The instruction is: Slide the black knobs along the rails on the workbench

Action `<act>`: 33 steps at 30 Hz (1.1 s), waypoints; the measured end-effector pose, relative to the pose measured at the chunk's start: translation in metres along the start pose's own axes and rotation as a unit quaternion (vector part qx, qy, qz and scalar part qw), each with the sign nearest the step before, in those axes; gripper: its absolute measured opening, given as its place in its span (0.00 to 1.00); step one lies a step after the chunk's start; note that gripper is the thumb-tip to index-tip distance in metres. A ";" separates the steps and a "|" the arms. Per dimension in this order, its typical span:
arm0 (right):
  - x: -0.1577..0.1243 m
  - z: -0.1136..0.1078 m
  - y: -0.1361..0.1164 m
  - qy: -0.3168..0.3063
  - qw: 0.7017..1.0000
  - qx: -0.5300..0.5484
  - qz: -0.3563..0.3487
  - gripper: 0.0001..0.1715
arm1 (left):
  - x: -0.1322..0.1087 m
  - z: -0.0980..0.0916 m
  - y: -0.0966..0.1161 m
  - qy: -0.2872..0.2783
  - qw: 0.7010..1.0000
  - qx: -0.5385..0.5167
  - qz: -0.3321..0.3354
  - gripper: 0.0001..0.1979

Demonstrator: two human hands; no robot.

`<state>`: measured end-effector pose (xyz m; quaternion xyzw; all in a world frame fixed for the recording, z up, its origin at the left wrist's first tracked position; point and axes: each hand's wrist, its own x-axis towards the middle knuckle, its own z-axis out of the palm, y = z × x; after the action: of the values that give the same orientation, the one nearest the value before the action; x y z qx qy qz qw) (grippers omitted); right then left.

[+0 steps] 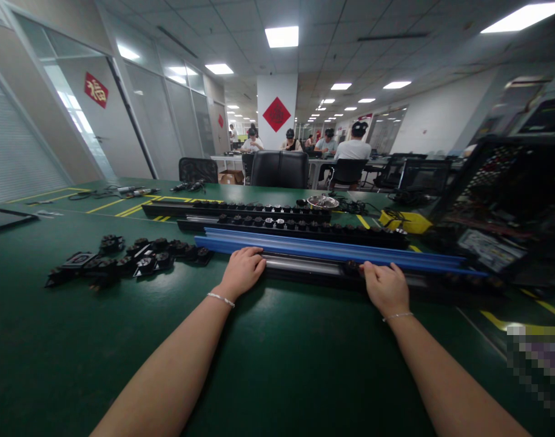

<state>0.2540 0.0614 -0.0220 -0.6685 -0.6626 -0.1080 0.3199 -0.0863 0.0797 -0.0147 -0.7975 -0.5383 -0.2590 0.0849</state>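
Observation:
A long black rail (304,265) with a silvery channel lies across the green table in front of me. My left hand (244,270) is closed on its left end, fingers over the far edge. My right hand (389,285) has its thumb and fingers at the rail, beside a small black round part (351,267) sitting in the channel; whether it pinches anything is hidden. Just behind runs a blue rail (322,246). Farther back are two black rails, the nearer (295,225) and the farther (236,209), each carrying a row of small black parts.
Several loose black parts (156,255) lie at the left on the green table (122,340). Behind the rails stand a metal bowl (322,202) and a yellow tray (407,221). A black mesh rack (500,182) rises at the right. People sit at far tables.

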 end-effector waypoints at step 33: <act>-0.002 -0.001 -0.014 -0.029 0.990 0.074 -0.120 0.23 | 0.000 0.001 0.004 0.006 0.998 -0.014 0.054 0.14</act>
<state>0.2409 0.0577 -0.0183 -0.5613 -0.7535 -0.0764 0.3338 -0.0817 0.0787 -0.0151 -0.8250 -0.4904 -0.2661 0.0902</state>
